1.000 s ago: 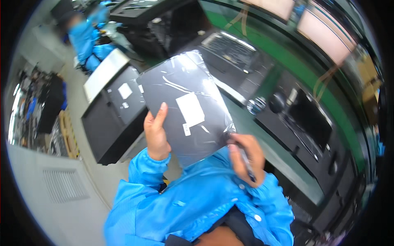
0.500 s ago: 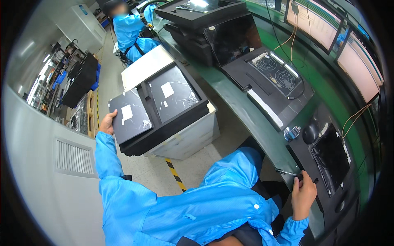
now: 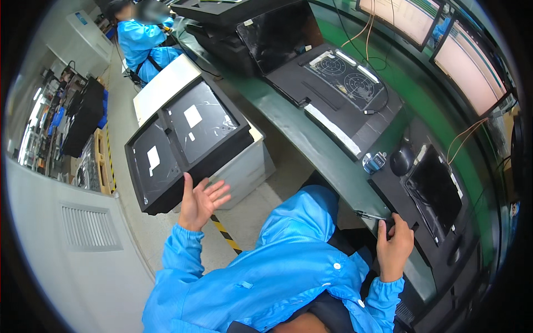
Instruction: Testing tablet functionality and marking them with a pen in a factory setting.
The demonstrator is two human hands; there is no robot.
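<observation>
My left hand is open, palm up and fingers spread, just off the near edge of a black foam tray. Two flat dark film-wrapped panels, laptop-like in shape, lie in its compartments: the left panel and the right panel, each with white labels. At the bench edge, my right hand is closed with a slim dark pen-like tool at its fingertips. Its exact kind is too small to make out. Beside that hand lies a black-screened device on a dark mat.
A white box supports the tray. On the green bench are an open laptop, a black mouse and a small blue-and-silver device. Monitors stand along the back. Another person in blue sits at far left.
My left hand has let go of the left panel and moved right, opening. The panel now lies flat in its compartment. My right hand keeps its place at the bench edge; the view has shifted.
</observation>
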